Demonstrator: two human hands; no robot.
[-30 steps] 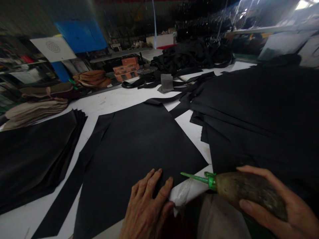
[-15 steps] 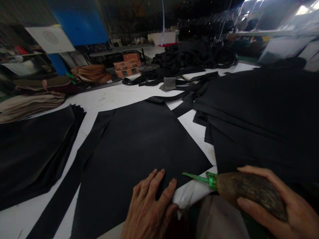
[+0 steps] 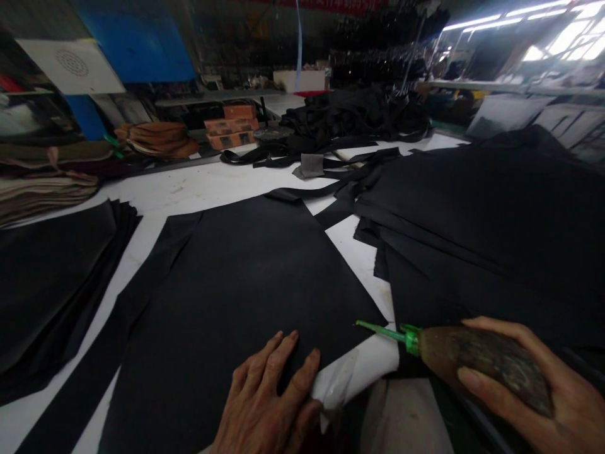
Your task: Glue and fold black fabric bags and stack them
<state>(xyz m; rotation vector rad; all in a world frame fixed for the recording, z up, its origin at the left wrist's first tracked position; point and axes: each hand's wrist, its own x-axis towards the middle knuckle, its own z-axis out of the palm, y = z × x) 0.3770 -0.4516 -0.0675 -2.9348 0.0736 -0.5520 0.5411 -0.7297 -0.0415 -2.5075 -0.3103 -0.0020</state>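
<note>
A large black sheet (image 3: 246, 284) lies flat on the white table (image 3: 198, 186) in front of me. My left hand (image 3: 267, 400) rests on its near edge, fingers spread and flat. My right hand (image 3: 529, 384) is wrapped round the brown wooden handle of a tool (image 3: 477, 366) with a green collar and a thin green tip. The tip points left, close to the sheet's near right corner. A curled white paper edge (image 3: 359, 372) shows between my hands.
A thick stack of black sheets (image 3: 482, 227) fills the right side. Another black stack (image 3: 47, 284) lies at the left. A narrow black strip (image 3: 132, 296) lies beside the middle sheet. Tangled black straps (image 3: 350, 116), orange boxes (image 3: 234, 126) and tan leather piles (image 3: 155, 139) sit at the far edge.
The view has shifted slightly. My left hand has slid a little left and nearer along the sheet's edge. The tool tip has moved a bit to the right.
</note>
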